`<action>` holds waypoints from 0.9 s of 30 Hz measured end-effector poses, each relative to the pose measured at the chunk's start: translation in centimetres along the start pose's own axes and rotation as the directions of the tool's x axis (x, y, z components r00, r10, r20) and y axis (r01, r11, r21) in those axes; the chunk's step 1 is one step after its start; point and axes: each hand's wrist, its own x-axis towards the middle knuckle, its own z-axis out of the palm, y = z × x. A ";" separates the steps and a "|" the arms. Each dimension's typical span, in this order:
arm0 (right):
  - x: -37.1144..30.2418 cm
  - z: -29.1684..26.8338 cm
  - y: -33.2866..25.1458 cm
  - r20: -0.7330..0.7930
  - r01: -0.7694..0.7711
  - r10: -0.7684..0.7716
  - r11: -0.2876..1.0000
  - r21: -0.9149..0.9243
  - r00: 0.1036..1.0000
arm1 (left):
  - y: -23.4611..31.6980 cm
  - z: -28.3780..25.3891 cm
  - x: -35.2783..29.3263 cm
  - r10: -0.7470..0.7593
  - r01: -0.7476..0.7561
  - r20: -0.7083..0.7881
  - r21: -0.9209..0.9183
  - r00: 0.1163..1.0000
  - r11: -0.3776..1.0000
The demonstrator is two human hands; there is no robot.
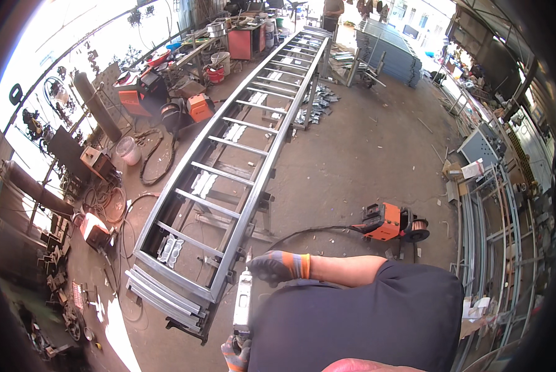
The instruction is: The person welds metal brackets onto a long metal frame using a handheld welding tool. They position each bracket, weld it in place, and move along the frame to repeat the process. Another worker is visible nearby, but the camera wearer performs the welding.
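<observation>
A long silver-white hand tool [243, 301] with a narrow pointed tip stands out beside my dark shirt; its exact kind is unclear. My right hand [273, 268], in a grey glove with an orange-striped cuff, is closed at the tool's tip end. Low in the picture, my left hand [236, 353], gloved in grey and orange, is closed around the dark lower end, partly cut off by my body. Just left of the tip lies the near corner of a long ladder-like metal frame [216, 173], its crossbars resting between two rails on a stand. The tip appears apart from it.
Orange machines stand on the floor, one with a wire spool [383, 222] at right and another [200, 108] beyond the frame. Cables [315, 230] cross the floor. Gas cylinders [98, 105] and a bucket [128, 150] line the left; metal tubes [476, 242] lie right. A person [333, 9] stands far back.
</observation>
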 end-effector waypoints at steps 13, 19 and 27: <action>-0.3 0.2 2.1 0.001 0.015 -0.017 0.912 0.411 1.000 | 3.4 -1.1 0.9 0.481 -0.529 0.256 0.595 0.839 0.606; -0.4 1.7 3.5 0.176 -0.186 0.060 0.293 0.938 0.983 | 5.2 0.3 0.2 0.187 -0.203 0.116 0.146 0.975 0.968; -0.1 1.5 2.9 -0.257 0.485 -0.469 0.875 -0.002 0.845 | 6.4 -0.8 2.3 -0.177 0.086 0.374 0.247 0.910 0.965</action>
